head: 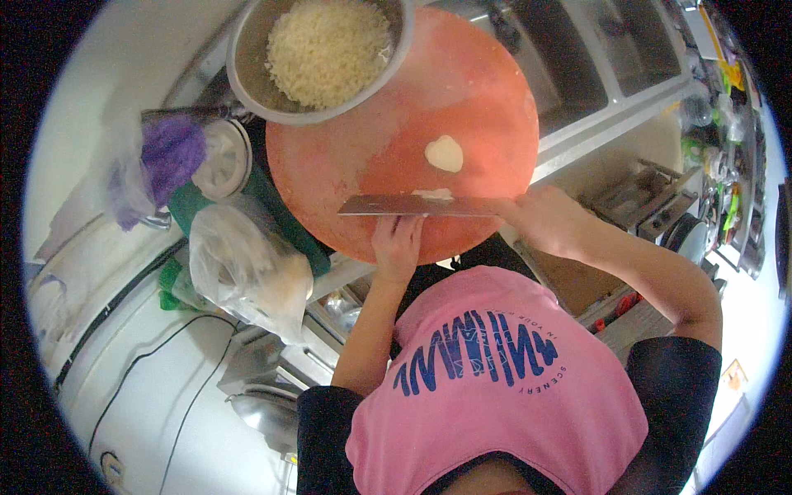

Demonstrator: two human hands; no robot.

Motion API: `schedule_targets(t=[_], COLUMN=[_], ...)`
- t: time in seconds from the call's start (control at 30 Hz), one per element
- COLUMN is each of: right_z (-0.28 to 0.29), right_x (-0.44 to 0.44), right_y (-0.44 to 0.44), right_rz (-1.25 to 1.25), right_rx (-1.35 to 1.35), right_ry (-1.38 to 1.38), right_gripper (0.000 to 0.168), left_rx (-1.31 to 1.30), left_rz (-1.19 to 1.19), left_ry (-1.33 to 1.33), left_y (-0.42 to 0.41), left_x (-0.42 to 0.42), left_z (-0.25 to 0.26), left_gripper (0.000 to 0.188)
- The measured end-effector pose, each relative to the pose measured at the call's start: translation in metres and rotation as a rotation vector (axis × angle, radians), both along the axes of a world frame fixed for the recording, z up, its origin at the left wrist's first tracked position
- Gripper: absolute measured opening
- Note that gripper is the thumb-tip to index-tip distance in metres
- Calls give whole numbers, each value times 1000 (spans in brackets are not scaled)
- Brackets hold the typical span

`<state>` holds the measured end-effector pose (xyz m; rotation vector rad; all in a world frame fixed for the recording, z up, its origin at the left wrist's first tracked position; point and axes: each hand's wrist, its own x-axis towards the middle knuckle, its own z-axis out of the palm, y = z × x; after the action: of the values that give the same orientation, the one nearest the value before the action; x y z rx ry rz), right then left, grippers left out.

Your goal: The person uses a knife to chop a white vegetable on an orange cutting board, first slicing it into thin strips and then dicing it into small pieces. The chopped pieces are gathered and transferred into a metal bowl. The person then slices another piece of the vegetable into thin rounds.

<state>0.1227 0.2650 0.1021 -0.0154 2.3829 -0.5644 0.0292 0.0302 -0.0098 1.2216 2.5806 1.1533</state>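
Note:
My right hand (544, 219) is closed on the handle end of a wide-bladed knife (421, 205), whose blade reaches leftward across the near part of a round orange cutting board (346, 161). My left hand (398, 244) is at the blade's near side, its fingertips partly hidden by the blade; whether they hold anything cannot be told. Thin pale slices (433, 194) lie just past the blade. Farther up the board is a flat, cream-coloured piece of food (444, 153). A metal bowl (238, 80) of finely chopped pale food (328, 49) overlaps the board's far left edge.
Left of the board are a translucent plastic bag (247, 272), a purple cloth or bag (170, 158) and a round whitish container (223, 158). A two-basin metal sink (615, 93) lies beyond the board to the right. A shelf of mixed items stands at the far right.

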Motion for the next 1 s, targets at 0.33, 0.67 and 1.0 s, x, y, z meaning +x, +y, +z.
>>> schedule_targets(t=[0.33, 0.67, 1.0], right_z=[-10, -17, 6], right_x=[-21, -14, 1], right_y=[-8, -12, -2], right_rz=[27, -11, -4], right_rx=[-43, -95, -76], right_ry=[8, 75, 51], right_gripper=[19, 18, 18], left_rx=[19, 49, 28], left_rz=[16, 66, 68], left_ry=[-2, 21, 31], left_y=[6, 4, 1], left_x=[-2, 5, 6], left_z=[7, -3, -3], left_gripper=[15, 15, 16])
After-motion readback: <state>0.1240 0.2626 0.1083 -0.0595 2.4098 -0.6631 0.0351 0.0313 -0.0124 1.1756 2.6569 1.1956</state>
